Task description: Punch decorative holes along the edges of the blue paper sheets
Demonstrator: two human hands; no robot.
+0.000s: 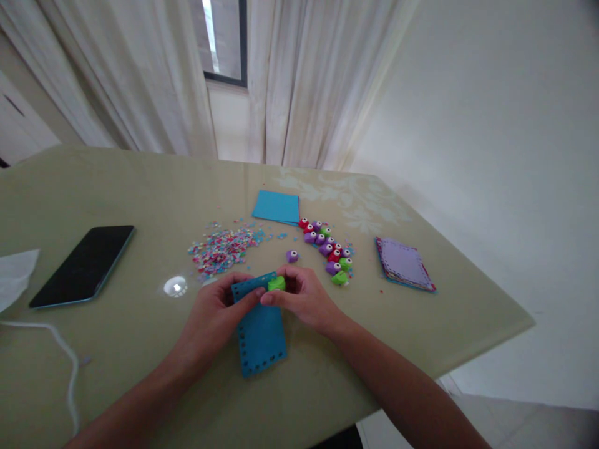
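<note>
My left hand (229, 302) grips a blue paper card (262, 340), its thumb lying over the card near the top. Rows of small punched holes run down the card's left side, along its bottom edge and along its top strip. Pinched in my right hand (304, 294) is a small green craft punch (276, 284), set at the card's top right corner. Just beyond my hands sits a single purple punch (292, 255) with an eye-like white top. Whether the card is inside the punch's slot is hidden by my fingers.
Several red, purple and green punches (329, 247) cluster right of a heap of confetti (224, 249). Blue cards (276, 206) lie behind; a stack of punched cards (406, 263) lies right. At left are a black tablet (84, 265), white paper (16, 277) and a white cable (70, 362).
</note>
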